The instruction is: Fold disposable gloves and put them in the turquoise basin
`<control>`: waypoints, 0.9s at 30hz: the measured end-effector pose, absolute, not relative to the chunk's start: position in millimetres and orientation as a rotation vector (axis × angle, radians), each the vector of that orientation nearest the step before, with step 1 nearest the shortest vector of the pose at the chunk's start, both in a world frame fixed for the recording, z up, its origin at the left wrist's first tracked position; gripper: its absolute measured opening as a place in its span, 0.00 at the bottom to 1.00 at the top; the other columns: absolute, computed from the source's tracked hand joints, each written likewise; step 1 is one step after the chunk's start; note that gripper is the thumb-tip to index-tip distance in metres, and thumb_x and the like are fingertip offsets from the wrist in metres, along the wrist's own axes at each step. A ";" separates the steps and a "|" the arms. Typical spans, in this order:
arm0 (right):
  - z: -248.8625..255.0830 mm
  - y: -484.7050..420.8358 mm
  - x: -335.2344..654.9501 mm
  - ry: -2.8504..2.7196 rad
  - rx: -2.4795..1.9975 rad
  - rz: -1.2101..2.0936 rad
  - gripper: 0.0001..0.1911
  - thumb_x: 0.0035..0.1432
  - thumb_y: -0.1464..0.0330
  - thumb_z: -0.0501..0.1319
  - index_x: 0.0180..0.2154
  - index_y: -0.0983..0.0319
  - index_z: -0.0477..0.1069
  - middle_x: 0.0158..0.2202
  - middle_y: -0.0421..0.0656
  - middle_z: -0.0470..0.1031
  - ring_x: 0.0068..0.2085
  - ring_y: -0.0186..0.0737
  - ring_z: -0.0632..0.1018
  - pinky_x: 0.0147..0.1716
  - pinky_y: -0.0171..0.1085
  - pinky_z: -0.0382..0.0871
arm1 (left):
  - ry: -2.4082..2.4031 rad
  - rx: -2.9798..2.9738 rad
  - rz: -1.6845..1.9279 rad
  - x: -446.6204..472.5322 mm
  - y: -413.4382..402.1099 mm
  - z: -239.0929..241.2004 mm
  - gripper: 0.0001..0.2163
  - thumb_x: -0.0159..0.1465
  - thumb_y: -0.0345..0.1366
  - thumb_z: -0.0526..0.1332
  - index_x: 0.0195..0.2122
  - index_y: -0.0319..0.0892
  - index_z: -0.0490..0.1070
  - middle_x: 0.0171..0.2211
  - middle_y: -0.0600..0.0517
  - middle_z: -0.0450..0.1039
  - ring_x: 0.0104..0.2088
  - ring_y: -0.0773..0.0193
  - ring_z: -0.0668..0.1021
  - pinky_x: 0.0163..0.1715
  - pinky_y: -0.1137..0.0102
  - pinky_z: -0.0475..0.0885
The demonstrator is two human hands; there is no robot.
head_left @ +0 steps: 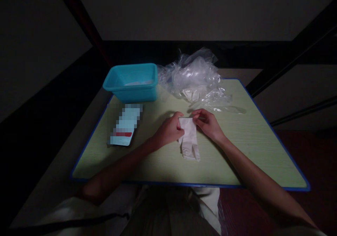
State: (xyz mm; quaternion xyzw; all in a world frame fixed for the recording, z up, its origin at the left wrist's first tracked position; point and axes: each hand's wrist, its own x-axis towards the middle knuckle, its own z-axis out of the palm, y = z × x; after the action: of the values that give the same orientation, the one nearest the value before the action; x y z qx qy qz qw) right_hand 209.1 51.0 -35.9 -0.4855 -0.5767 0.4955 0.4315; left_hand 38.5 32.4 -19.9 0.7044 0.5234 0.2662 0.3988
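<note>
A white glove (189,137) hangs between my two hands over the middle of the table, its cuff at the top and its fingers pointing toward me. My left hand (172,129) is closed on the glove's left side near the cuff, with the thumb lying over the fabric. At the cuff's upper right corner, my right hand (206,122) pinches the edge between thumb and fingertips. The glove looks flat, and its lower fingers reach down close to the tabletop; whether they touch it I cannot tell.
On the green table (252,151) with a blue edge, a turquoise basket (137,93) stands at the back left with white material inside. A crumpled clear plastic bag (195,74) with white contents lies at the back centre. A lit phone (126,125) rests on the left.
</note>
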 end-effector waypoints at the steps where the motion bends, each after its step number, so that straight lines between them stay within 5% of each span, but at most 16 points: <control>1: -36.1 51.0 209.2 -1.440 -1.208 1.237 0.11 0.44 0.68 0.59 0.33 0.62 0.65 0.24 0.35 0.65 0.22 0.30 0.67 0.20 0.32 0.62 | 1.333 1.822 0.655 40.6 33.0 -19.7 0.22 0.47 0.19 0.56 0.44 0.40 0.62 0.17 0.64 0.59 0.18 0.73 0.66 0.18 0.79 0.58; 18: -37.1 53.9 213.7 -1.456 -1.173 1.336 0.13 0.44 0.67 0.62 0.35 0.61 0.64 0.24 0.35 0.68 0.22 0.31 0.68 0.22 0.33 0.62 | 1.222 1.806 0.747 46.0 25.1 -26.1 0.21 0.50 0.17 0.53 0.44 0.40 0.63 0.24 0.58 0.70 0.26 0.70 0.74 0.27 0.77 0.67; 27: -29.8 45.2 214.1 -1.558 -1.043 1.500 0.36 0.38 0.72 0.67 0.50 0.58 0.56 0.24 0.32 0.65 0.24 0.34 0.70 0.23 0.33 0.64 | 1.197 1.702 0.824 42.7 17.2 -26.0 0.18 0.50 0.17 0.56 0.41 0.40 0.65 0.28 0.55 0.74 0.23 0.72 0.73 0.26 0.77 0.67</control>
State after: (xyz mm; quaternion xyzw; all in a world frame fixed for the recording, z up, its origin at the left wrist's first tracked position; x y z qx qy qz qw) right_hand 214.1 45.2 -29.8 -0.4048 -0.6049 0.5824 0.3620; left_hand 42.7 17.2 -26.0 0.6842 0.4813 0.3312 0.4364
